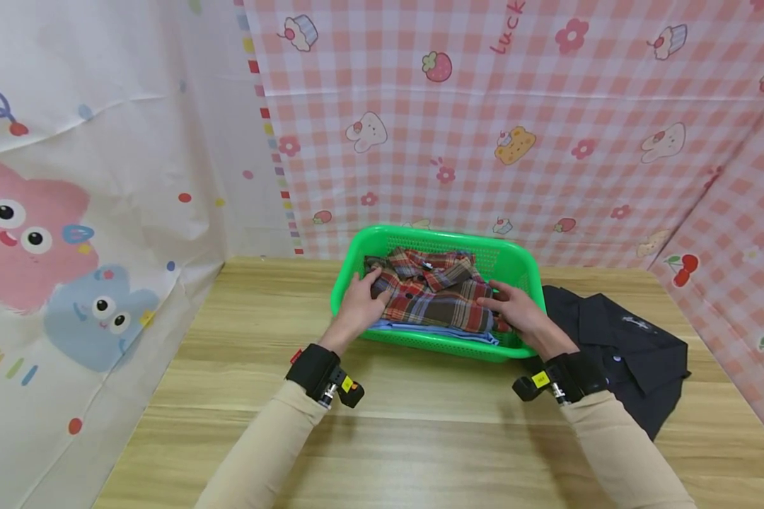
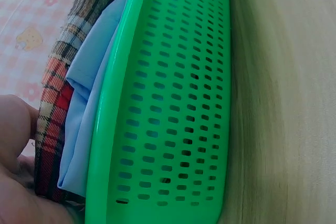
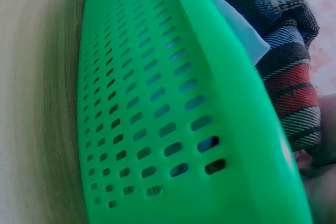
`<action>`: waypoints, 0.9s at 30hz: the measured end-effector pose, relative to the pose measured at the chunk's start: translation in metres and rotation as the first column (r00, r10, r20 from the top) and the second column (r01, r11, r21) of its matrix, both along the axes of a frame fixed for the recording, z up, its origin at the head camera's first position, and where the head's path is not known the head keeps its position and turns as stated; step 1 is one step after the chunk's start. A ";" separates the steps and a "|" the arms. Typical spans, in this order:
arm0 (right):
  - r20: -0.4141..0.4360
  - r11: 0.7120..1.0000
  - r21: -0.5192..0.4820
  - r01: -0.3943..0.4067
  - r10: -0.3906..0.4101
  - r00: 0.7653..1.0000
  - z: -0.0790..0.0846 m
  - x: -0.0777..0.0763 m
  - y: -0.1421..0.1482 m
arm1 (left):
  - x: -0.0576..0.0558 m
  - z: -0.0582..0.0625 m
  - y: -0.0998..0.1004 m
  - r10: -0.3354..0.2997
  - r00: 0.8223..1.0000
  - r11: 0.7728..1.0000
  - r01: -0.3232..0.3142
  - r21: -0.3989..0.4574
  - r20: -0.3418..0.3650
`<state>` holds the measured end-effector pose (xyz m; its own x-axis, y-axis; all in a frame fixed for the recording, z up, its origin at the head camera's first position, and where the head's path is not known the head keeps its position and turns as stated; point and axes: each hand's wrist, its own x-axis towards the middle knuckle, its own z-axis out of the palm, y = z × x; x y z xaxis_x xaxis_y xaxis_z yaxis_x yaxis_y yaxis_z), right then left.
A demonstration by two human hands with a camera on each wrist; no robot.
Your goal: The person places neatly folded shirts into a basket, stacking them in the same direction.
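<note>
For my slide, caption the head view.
Left hand and right hand hold a plaid shirt in a green basket beside a dark shirt.

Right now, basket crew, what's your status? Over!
Left hand, right hand: holding plaid shirt by sides. Shirt in green basket, above blue cloth. Dark shirt outside, not blocking.

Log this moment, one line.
left hand: holds plaid shirt | right hand: holds same | plaid shirt: in basket, over blue cloth | dark shirt: on table

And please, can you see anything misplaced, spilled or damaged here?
I see nothing spilled or damaged. Only the dark shirt stands out mildly: it lies loosely on the table beside the green basket, whereas the plaid shirt is inside.
</note>
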<state>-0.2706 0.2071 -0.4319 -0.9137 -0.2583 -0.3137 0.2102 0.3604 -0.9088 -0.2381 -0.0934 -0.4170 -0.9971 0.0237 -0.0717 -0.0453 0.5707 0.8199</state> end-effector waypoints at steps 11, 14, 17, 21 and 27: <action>-0.066 1.000 -0.006 -0.027 0.026 0.997 0.002 0.014 0.007 | 0.021 0.002 -0.003 0.004 0.999 1.000 -0.003 0.021 -0.040; -0.079 1.000 -0.012 -0.025 0.024 0.997 0.003 0.018 0.007 | 0.025 0.001 -0.003 0.014 0.998 0.999 -0.012 0.035 -0.063; -0.100 0.999 -0.010 -0.040 0.038 0.994 0.004 0.023 0.009 | 0.029 0.000 -0.003 0.029 0.996 0.998 -0.024 0.061 -0.080; -0.129 0.998 0.023 -0.051 0.053 0.990 0.005 0.030 0.012 | 0.036 0.000 -0.002 0.048 0.993 0.996 -0.039 0.083 -0.110; -0.187 1.000 0.013 -0.012 0.015 0.982 0.006 0.045 0.011 | 0.047 -0.005 -0.001 0.080 0.982 0.993 -0.063 0.102 -0.168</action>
